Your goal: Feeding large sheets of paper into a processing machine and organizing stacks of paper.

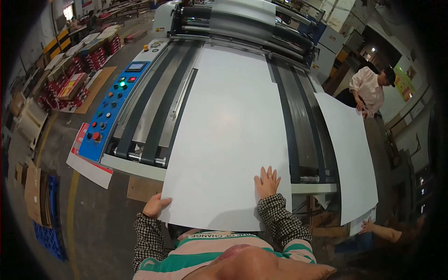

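Nearest the camera, the left hand (pixel 156 206) curls its fingers under the lower left corner of a large white rectangular paper sheet (pixel 224 135), gripping that corner where it hangs past the machine's front edge. The right hand (pixel 267 182) lies flat on top of the same sheet near its lower right edge, fingers spread wide and pressing down, holding nothing. Both sleeves are black-and-white checked.

The sheet's near edge overhangs the pale front rail (pixel 135 169) of the grey metal feed table (pixel 154 107), with open concrete floor (pixel 98 219) below and to the left. Its left edge runs along a dark conveyor belt (pixel 179 116), leaving bare belts and steel strips open further left. Its right edge stops just short of another dark belt (pixel 287 126).

To the right, a second white paper sheet (pixel 347 158) droops over the table's right side, well apart from the first; another person's hand (pixel 367 227) holds its lower corner. On the left flank sits a blue control panel with coloured buttons (pixel 112 107).

Farther on, the first sheet's far edge reaches toward the grey rollers of the machine head (pixel 242 23). At the far right a person in a pale shirt (pixel 368 86) stands by the second sheet's upper end. Stacks of red and white printed cartons (pixel 74 79) line the far left floor
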`<action>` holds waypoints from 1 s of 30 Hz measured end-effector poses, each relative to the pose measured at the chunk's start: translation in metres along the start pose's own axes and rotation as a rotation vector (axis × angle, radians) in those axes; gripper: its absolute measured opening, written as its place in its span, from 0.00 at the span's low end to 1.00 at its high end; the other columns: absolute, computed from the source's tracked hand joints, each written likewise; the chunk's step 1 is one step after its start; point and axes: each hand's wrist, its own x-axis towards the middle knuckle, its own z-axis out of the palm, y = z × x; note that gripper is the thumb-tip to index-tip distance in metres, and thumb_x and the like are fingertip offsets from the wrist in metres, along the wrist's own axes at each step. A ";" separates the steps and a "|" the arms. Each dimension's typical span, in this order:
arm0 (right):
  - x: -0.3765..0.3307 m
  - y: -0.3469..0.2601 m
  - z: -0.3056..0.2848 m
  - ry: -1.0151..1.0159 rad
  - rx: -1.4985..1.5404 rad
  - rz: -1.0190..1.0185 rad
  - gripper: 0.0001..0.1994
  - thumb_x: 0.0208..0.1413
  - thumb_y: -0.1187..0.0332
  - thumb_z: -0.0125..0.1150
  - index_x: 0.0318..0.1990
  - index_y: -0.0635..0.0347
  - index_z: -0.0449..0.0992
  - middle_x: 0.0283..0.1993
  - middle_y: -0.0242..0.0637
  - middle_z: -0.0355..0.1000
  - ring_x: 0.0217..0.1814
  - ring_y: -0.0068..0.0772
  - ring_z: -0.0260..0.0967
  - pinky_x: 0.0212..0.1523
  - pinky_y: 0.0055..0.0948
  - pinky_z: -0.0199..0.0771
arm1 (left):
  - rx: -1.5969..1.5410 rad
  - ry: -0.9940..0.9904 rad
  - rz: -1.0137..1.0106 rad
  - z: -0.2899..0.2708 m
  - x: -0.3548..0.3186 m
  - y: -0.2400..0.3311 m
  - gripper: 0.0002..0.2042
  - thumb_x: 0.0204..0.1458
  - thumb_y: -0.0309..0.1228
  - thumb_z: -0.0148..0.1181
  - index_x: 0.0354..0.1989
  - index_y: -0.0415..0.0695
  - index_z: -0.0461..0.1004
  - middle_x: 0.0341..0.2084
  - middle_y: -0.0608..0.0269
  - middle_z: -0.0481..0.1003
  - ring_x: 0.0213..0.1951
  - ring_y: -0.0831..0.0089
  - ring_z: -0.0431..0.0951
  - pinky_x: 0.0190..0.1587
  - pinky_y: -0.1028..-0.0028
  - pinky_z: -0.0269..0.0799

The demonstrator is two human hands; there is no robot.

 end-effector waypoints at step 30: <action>-0.028 0.316 -0.140 0.082 -0.221 1.139 0.29 0.49 0.58 0.46 0.58 0.55 0.47 0.56 0.45 0.52 0.58 0.47 0.46 0.59 0.47 0.35 | 0.086 0.668 0.421 -0.102 0.160 0.014 0.04 0.48 0.29 0.47 0.26 0.44 0.62 0.11 0.65 0.59 0.10 0.79 0.56 0.09 0.77 0.53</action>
